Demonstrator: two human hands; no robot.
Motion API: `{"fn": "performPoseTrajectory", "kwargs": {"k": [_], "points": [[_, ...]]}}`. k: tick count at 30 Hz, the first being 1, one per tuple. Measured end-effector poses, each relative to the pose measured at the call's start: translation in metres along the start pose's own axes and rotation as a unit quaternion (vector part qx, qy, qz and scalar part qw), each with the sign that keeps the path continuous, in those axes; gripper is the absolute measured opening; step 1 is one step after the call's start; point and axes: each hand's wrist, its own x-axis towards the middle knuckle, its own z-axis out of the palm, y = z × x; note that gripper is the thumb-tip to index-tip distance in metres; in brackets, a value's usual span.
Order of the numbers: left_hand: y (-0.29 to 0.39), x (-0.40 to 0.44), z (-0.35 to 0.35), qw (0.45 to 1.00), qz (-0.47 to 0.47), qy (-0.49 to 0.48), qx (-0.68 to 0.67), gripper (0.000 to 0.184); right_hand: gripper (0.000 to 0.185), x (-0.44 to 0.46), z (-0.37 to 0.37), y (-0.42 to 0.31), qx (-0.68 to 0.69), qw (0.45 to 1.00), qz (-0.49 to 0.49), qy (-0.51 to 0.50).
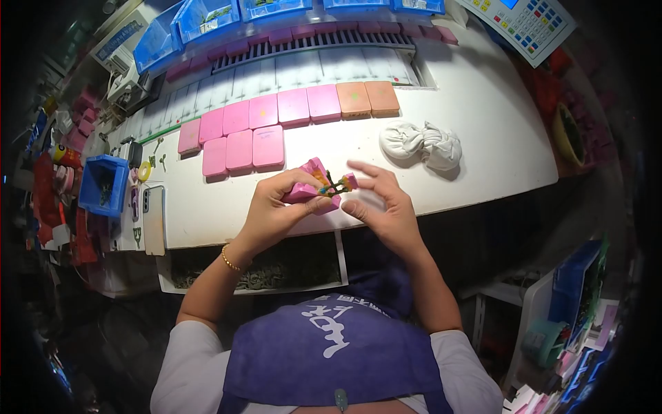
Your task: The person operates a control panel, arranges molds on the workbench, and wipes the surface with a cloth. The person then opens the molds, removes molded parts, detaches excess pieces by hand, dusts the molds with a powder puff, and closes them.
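My left hand (279, 205) is wrapped round a pink mold (303, 193) above the front part of the white table. A dark green branched piece (336, 186) with orange and pink bits on it sticks out at the mold's right side, against my left thumb. My right hand (383, 203) is just right of that piece, its fingers spread and slightly blurred, holding nothing that I can see. Behind my hands lie rows of pink blocks (294, 107) with two orange blocks (354, 99) at the right end.
A knotted white cloth (440, 146) lies right of the blocks. At the left are a phone (154, 219), a blue bin (102, 185) and yellow tape (144, 171). Blue bins (207, 21) line the back. An open drawer (255, 269) sits below the table edge.
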Motion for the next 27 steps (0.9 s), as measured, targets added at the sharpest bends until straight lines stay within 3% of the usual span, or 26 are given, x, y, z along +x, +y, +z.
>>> {"fn": "performPoseTrajectory", "kwargs": {"k": [6, 9, 12, 14, 17, 20, 23, 27], "points": [[-0.004, -0.012, 0.028, 0.993, 0.002, 0.053, -0.106, 0.018, 0.025, -0.007, 0.021, -0.002, 0.046, 0.997, -0.031, 0.053], [-0.007, -0.019, 0.042, 0.993, 0.020, 0.084, -0.076, 0.020, 0.021, -0.006, 0.031, 0.000, 0.166, 0.982, -0.008, 0.084], [-0.003, -0.023, 0.045, 0.994, 0.029, 0.090, -0.052, 0.030, 0.016, -0.006, 0.028, -0.015, 0.166, 0.982, 0.013, 0.085], [0.005, -0.024, 0.042, 0.995, 0.045, 0.090, 0.005, 0.040, 0.015, -0.002, 0.018, -0.023, 0.005, 0.994, -0.096, 0.049], [0.022, -0.022, 0.010, 0.982, 0.077, 0.081, 0.150, 0.058, 0.019, 0.009, -0.002, -0.041, -0.181, 0.957, -0.225, -0.005], [0.030, -0.013, -0.011, 0.994, 0.071, 0.003, 0.080, 0.041, 0.019, 0.016, -0.009, -0.060, -0.296, 0.907, -0.293, -0.064], [0.042, -0.007, -0.017, 0.988, 0.071, -0.067, 0.119, 0.033, 0.019, 0.021, -0.014, -0.070, -0.370, 0.856, -0.343, -0.114], [0.057, -0.004, -0.008, 0.977, 0.101, -0.069, 0.176, 0.024, 0.024, 0.018, -0.018, -0.083, -0.430, 0.817, -0.345, -0.168]]}}
